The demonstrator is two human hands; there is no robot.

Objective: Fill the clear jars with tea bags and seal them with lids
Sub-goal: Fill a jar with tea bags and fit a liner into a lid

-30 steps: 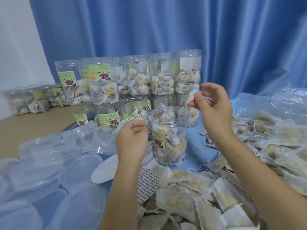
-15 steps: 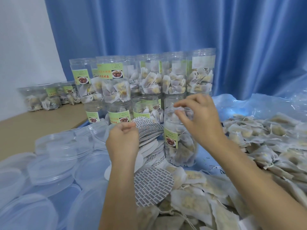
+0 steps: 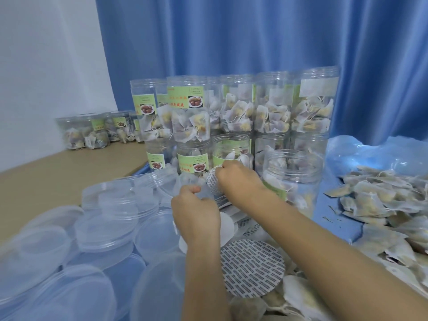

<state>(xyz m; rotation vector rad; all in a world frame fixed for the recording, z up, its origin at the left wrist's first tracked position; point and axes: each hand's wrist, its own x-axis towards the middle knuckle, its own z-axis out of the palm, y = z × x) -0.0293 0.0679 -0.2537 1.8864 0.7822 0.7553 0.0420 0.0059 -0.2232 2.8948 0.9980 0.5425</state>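
A: Behind everything, blue curtain point(image 3: 254, 38); in front of it the stack of filled jars point(image 3: 234, 112), two tiers, lids on as far as I can tell.
B: Work area?
A: Clear lids point(image 3: 108, 218) piled left, loose tea bags point(image 3: 379, 205) heaped right, open jar point(image 3: 292, 179) standing upright between them, mouth up, partly filled, no lid.
B: Hands?
A: Both just left of that jar. Right hand point(image 3: 236, 179) pinches a printed seal disc point(image 3: 213, 181) by its top edge, disc nearly on edge. Left hand point(image 3: 196, 212) curled, fingertips at the same disc stack; can't tell what it's actually gripping.
B: Key relation?
A: Jar mouth sits right of and slightly above the right hand. Right hand is nearer. My guess: disc must tip flat, then travel right onto the rim.
B: Spare discs?
A: One lies flat near the forearms point(image 3: 252, 267).
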